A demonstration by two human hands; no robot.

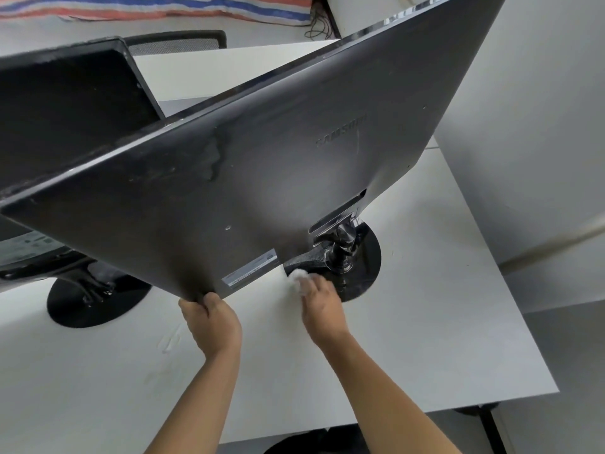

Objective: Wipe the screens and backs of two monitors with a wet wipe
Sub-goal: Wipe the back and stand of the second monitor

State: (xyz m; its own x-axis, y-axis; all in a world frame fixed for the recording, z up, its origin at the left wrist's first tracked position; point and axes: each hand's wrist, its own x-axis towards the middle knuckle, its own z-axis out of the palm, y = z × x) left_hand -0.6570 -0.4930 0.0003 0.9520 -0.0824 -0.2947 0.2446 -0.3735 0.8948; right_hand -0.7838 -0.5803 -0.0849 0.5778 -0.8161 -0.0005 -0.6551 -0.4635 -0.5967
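Head view, the only 1: the left hand (212, 319) clamps the bottom edge of the nearer monitor (262, 152). Its fingers curl out of sight round the rim, and the dark back shell tilts up and away from that hold. Just right of the grip sits a grey label (250, 268). Further right, the right hand (319, 299) pinches a balled white wet wipe (298, 276) and presses it on the glossy round base (363, 257), just below the chrome neck (342, 244). The second monitor (65, 103) stands up and left of the left-hand grip, partly hidden, on the same white desk (425, 322).

My judgement: the panel is stiff but thin plastic, top-heavy on a small hinge, so it would swivel or tip under wiping pressure. The rim, as held here, looks the sound place to steady it, rather than the screen face. The wipe is soft, light and damp, probably slick on gloss, so firm fingertips suit it. A wet streak shows on the shell well above the grip
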